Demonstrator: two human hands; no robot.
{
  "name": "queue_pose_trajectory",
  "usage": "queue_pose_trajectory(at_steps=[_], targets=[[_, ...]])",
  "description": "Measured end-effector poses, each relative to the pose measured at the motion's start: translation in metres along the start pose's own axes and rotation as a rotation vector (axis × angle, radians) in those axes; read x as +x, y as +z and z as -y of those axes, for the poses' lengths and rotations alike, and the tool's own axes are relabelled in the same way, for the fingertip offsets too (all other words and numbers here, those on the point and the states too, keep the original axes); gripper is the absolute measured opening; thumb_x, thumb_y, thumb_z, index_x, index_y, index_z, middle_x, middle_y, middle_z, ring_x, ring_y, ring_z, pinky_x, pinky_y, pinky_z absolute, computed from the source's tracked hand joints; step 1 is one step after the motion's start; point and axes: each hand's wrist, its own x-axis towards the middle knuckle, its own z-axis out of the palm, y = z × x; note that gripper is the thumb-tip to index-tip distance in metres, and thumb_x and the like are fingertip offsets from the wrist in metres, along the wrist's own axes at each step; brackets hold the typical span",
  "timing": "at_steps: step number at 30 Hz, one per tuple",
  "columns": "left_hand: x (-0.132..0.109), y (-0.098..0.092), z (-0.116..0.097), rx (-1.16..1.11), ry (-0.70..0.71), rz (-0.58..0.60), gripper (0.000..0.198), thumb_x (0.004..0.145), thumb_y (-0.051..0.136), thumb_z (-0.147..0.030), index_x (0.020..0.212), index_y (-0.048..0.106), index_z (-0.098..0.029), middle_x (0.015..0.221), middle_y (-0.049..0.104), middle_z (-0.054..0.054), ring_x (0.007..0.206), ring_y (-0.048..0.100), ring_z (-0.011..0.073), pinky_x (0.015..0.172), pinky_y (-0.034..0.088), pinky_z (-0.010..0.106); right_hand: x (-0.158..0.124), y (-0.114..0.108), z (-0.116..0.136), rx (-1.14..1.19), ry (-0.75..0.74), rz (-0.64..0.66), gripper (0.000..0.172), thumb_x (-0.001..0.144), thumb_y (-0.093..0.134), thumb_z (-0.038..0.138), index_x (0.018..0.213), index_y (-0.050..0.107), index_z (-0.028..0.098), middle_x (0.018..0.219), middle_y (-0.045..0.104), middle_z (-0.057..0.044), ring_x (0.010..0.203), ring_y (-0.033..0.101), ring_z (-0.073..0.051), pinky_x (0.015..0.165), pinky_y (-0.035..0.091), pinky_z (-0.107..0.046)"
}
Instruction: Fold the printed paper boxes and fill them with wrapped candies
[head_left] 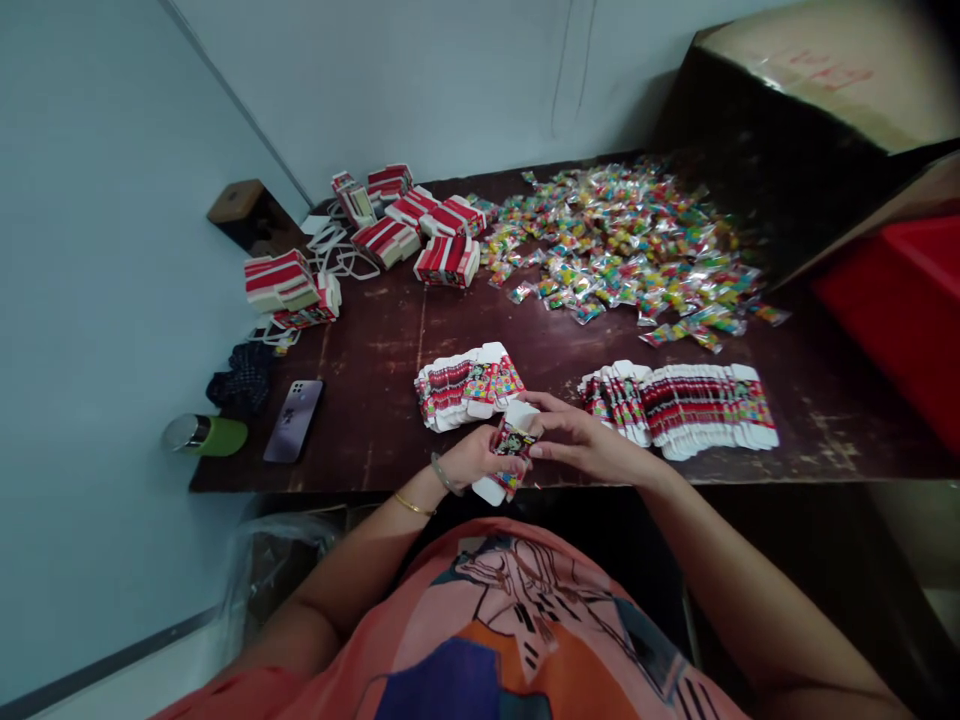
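Just over the table's front edge, my left hand (480,460) grips a small printed candy carton (516,440), red with colourful pictures and white flaps. My right hand (574,438) pinches the same carton from the right side, fingers curled around its edge. Part of a carton also shows below my left thumb; whether it is a second one I cannot tell. Right behind my hands lies a fanned stack of flat cartons (457,388). To the right of my right hand, a longer row of flat cartons (690,405) rests on the table.
A wide heap of wrapped candies (622,240) covers the back of the table (375,350). Bundled cartons (448,260) are piled back left. A phone (295,420), a green bottle (217,435) and dark cloth (244,378) lie left. Cardboard boxes (825,75) and a red bin (900,300) stand right.
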Motion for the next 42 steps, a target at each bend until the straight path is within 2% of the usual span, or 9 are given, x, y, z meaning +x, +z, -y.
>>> queue_pose_trajectory(at_steps=[3, 8, 12, 18, 21, 25, 27, 35, 42], targets=[[0.004, 0.010, 0.015, 0.106, 0.103, -0.318, 0.036, 0.063, 0.077, -0.044, 0.069, 0.060, -0.012, 0.060, 0.055, -0.002, 0.057, 0.050, 0.0113, 0.059, 0.042, 0.024, -0.006, 0.014, -0.009, 0.134, 0.086, -0.171, 0.018, 0.090, 0.054, 0.034, 0.098, 0.059, 0.019, 0.105, 0.060, -0.005, 0.098, 0.059, -0.018, 0.091, 0.047, -0.036], [-0.013, 0.030, 0.025, 0.151, 0.323, -0.604, 0.042, 0.078, 0.067, -0.032, 0.114, 0.048, -0.021, 0.095, 0.065, 0.004, 0.086, 0.060, 0.0171, 0.081, 0.045, 0.027, -0.023, 0.042, -0.020, 0.419, 0.218, -0.405, 0.030, 0.083, 0.064, 0.034, 0.105, 0.046, 0.024, 0.091, 0.062, 0.000, 0.073, 0.060, -0.013, 0.063, 0.051, -0.024], [-0.032, 0.035, 0.036, 0.332, 0.278, -0.518, 0.042, 0.075, 0.070, -0.030, 0.112, 0.051, -0.022, 0.095, 0.065, 0.004, 0.084, 0.060, 0.0162, 0.080, 0.044, 0.026, -0.040, 0.056, -0.034, 0.849, 0.372, -0.385, 0.023, 0.083, 0.064, 0.038, 0.083, 0.050, 0.020, 0.065, 0.058, 0.004, 0.056, 0.056, -0.008, 0.056, 0.049, -0.019], [-0.046, 0.038, 0.047, 0.390, 0.172, -0.367, 0.015, 0.078, 0.064, -0.033, 0.080, 0.066, -0.018, 0.071, 0.062, 0.001, 0.066, 0.054, 0.0139, 0.067, 0.041, 0.024, -0.049, 0.073, -0.058, 1.211, 0.607, -0.139, 0.028, 0.068, 0.078, 0.022, 0.089, 0.059, 0.015, 0.072, 0.061, 0.003, 0.049, 0.052, -0.003, 0.048, 0.046, -0.012], [-0.048, 0.045, 0.041, 0.139, 0.122, -0.455, 0.014, 0.078, 0.062, -0.031, 0.085, 0.064, -0.019, 0.072, 0.060, 0.000, 0.068, 0.053, 0.0133, 0.067, 0.040, 0.024, -0.045, 0.071, -0.051, 1.128, 0.610, -0.034, 0.030, 0.066, 0.079, 0.022, 0.090, 0.063, 0.015, 0.072, 0.061, 0.003, 0.053, 0.055, -0.004, 0.050, 0.048, -0.014], [-0.046, 0.054, 0.029, -0.425, -0.094, -0.379, 0.065, 0.065, 0.068, -0.023, 0.125, 0.043, -0.025, 0.080, 0.060, -0.002, 0.071, 0.058, 0.0147, 0.069, 0.043, 0.026, -0.040, 0.064, -0.025, 0.650, 0.428, -0.056, 0.021, 0.076, 0.071, 0.034, 0.082, 0.068, 0.014, 0.079, 0.061, 0.000, 0.065, 0.056, -0.009, 0.059, 0.048, -0.021], [-0.045, 0.057, 0.026, -0.558, -0.173, -0.331, 0.068, 0.063, 0.068, -0.020, 0.127, 0.043, -0.022, 0.081, 0.061, -0.001, 0.073, 0.060, 0.0159, 0.071, 0.043, 0.027, -0.039, 0.063, -0.015, 0.374, 0.299, -0.112, 0.030, 0.085, 0.060, 0.037, 0.070, 0.068, 0.014, 0.077, 0.060, -0.001, 0.070, 0.055, -0.011, 0.067, 0.047, -0.024], [-0.055, 0.049, 0.033, -0.756, -0.170, -0.040, 0.061, 0.065, 0.062, -0.016, 0.124, 0.051, -0.021, 0.118, 0.060, 0.010, 0.097, 0.063, 0.0236, 0.088, 0.045, 0.038, -0.041, 0.060, -0.020, 0.299, 0.317, -0.121, 0.021, 0.082, 0.066, 0.035, 0.092, 0.075, 0.019, 0.087, 0.066, -0.004, 0.079, 0.063, -0.016, 0.073, 0.051, -0.029], [-0.058, 0.040, 0.042, -0.558, -0.095, -0.041, 0.070, 0.068, 0.066, -0.010, 0.133, 0.046, -0.028, 0.125, 0.055, 0.008, 0.110, 0.057, 0.0227, 0.095, 0.042, 0.036, -0.059, 0.064, -0.005, -0.188, -0.021, 0.024, 0.033, 0.090, 0.053, 0.023, 0.121, 0.062, 0.025, 0.114, 0.061, -0.009, 0.106, 0.056, -0.021, 0.092, 0.048, -0.038]])
